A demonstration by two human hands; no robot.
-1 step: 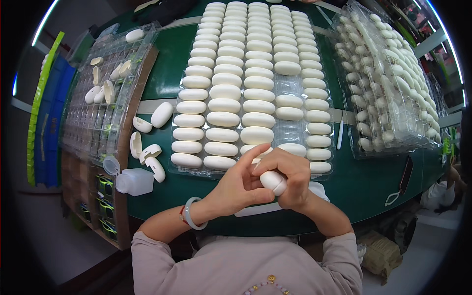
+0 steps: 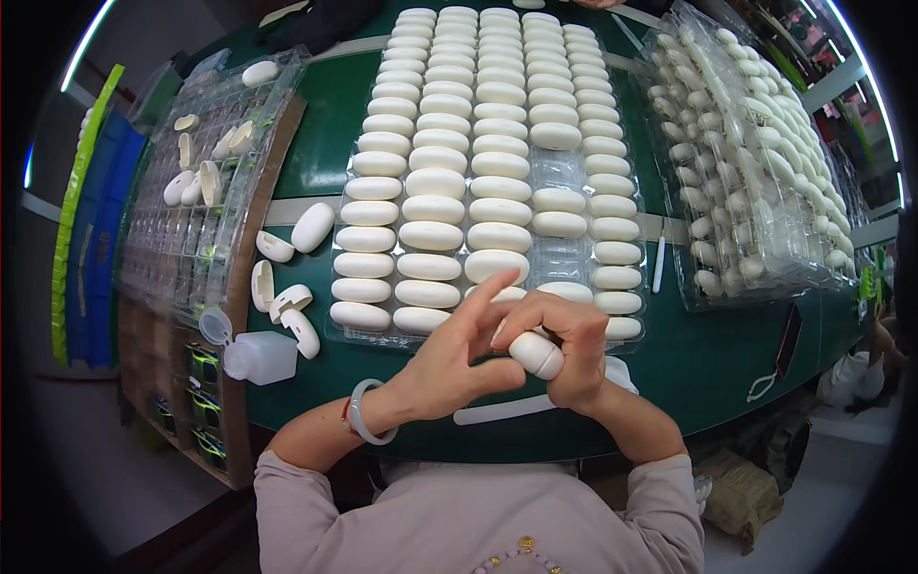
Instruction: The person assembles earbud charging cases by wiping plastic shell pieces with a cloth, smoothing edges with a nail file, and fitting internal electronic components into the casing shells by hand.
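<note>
The white case [image 2: 536, 354] is in the person's right hand [image 2: 578, 368], held up just above the near edge of the tray's load, with the fingers [image 2: 581, 323] of that hand curled closed around its far and right sides. A fine seam runs across the case near its lower right end. The left hand [image 2: 449, 364] comes in from the other side, its thumb and forefinger parted, the forefinger raised; whether the thumb touches the case, or what the left hand's hidden fingers do behind it, I cannot tell. Good handling here would mean a firm yet light right grip, since such a smooth, rounded shell is likely to slip or turn if squeezed at one end. The left thumb should meet it on the flat side rather than on the seam, pressing evenly so that the two parts stay square. Keeping the case low over the green surface [image 2: 330, 124] seems wise, but clear of the rows in the clear plastic tray [image 2: 559, 260], as a knock could shift the neighbours. The forearms should also stay off the white strip [image 2: 504, 409] and cloth [image 2: 622, 374] beneath, and away from the bottle [image 2: 265, 357] and loose shells [image 2: 304, 330] to the left.
</note>
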